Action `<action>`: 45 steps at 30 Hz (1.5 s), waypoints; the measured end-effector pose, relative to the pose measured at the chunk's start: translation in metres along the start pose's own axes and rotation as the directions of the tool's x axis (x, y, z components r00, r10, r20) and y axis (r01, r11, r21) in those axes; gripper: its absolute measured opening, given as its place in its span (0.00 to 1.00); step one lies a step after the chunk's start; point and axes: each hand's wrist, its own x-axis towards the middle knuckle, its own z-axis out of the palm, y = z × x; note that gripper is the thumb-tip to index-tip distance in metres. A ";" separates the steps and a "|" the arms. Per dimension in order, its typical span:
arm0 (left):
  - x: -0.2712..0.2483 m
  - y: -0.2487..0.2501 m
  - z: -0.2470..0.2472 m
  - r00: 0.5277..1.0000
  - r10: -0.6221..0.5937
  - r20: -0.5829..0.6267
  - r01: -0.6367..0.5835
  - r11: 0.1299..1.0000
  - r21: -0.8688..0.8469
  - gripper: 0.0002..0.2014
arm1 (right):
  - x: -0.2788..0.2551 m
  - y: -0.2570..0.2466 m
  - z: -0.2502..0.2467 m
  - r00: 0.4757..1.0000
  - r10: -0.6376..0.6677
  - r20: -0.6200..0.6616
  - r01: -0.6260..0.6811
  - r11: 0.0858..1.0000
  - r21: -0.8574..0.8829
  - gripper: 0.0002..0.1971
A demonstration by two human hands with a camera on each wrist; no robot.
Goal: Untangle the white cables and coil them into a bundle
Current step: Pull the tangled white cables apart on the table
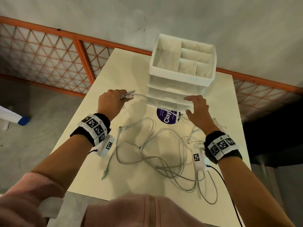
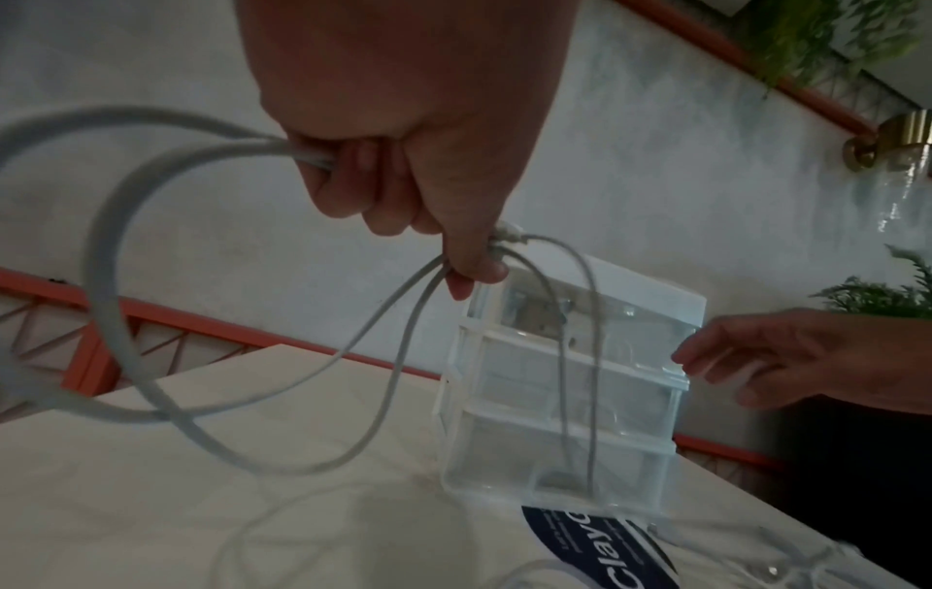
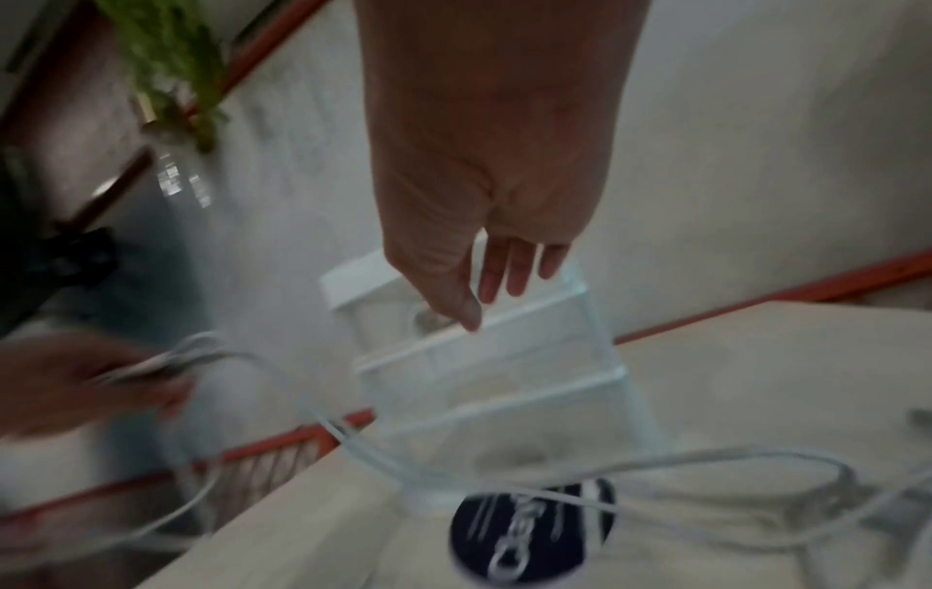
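Observation:
My left hand [image 1: 114, 100] is held above the white table [image 1: 124, 68] and grips a few loops of white cable; connector ends [image 1: 129, 95] stick out past its fingers. In the left wrist view the gripped cable loops [image 2: 121, 319] hang below the left hand [image 2: 403, 191]. A loose tangle of white cables [image 1: 164, 154] lies on the table between my forearms. My right hand [image 1: 195, 107] hovers with straight, spread fingers [image 3: 509, 271] and holds nothing, just in front of the drawer organizer [image 3: 504, 370].
The white organizer [image 1: 182, 63], with open top compartments and clear drawers [image 2: 565, 398], stands at the table's far middle. A round dark blue sticker [image 1: 168, 116] lies before it. An orange lattice railing [image 1: 49, 54] runs behind the table. A plant [image 2: 832, 36] hangs on the wall.

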 end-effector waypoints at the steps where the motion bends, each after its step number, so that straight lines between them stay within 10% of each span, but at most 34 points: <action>1: 0.002 0.002 0.003 0.999 0.003 0.037 -0.004 1.000 0.026 0.19 | -0.001 -0.009 0.015 0.996 -0.085 0.003 0.085 0.996 0.034 0.17; 7: 0.008 0.015 0.012 0.990 -0.006 0.144 0.005 1.000 0.008 0.20 | 0.002 -0.054 0.089 0.857 -0.280 0.433 0.213 0.957 0.197 0.12; 12: 0.003 0.009 0.017 0.978 -0.052 0.201 0.050 0.999 0.012 0.21 | 0.012 -0.068 0.142 0.731 -0.237 0.640 0.384 0.918 -0.099 0.26; 16: 0.010 0.027 0.011 0.974 -0.022 0.227 0.047 0.993 -0.108 0.19 | 0.013 -0.060 0.126 0.815 -0.090 0.573 0.265 0.937 -0.229 0.14; 23: -0.003 0.005 0.017 0.937 -0.031 0.349 0.203 0.859 -0.469 0.13 | 0.016 -0.078 0.042 0.705 -0.183 0.686 -0.075 0.941 0.329 0.06; 31: -0.016 0.057 -0.005 0.885 0.061 0.462 0.429 0.278 -0.859 0.05 | -0.002 -0.104 -0.003 0.892 -0.222 0.393 -0.110 0.737 0.666 0.05; 34: -0.022 0.074 -0.005 0.915 0.143 0.378 0.317 0.326 -0.891 0.19 | -0.013 -0.118 0.005 0.912 -0.191 0.363 -0.125 0.715 0.688 0.05; 39: -0.024 0.082 -0.013 0.964 -0.070 0.256 0.262 0.399 -0.879 0.18 | -0.023 -0.116 0.013 0.910 -0.090 0.406 -0.187 0.784 0.591 0.22; 42: -0.025 0.097 -0.038 0.958 0.091 0.273 0.259 0.148 -0.955 0.19 | -0.025 -0.115 0.025 0.923 -0.143 0.357 -0.052 0.874 0.483 0.28; 45: -0.025 0.109 -0.063 0.956 0.189 0.224 0.229 -0.002 -0.974 0.19 | -0.026 -0.111 0.035 0.927 -0.126 0.353 -0.073 0.863 0.500 0.11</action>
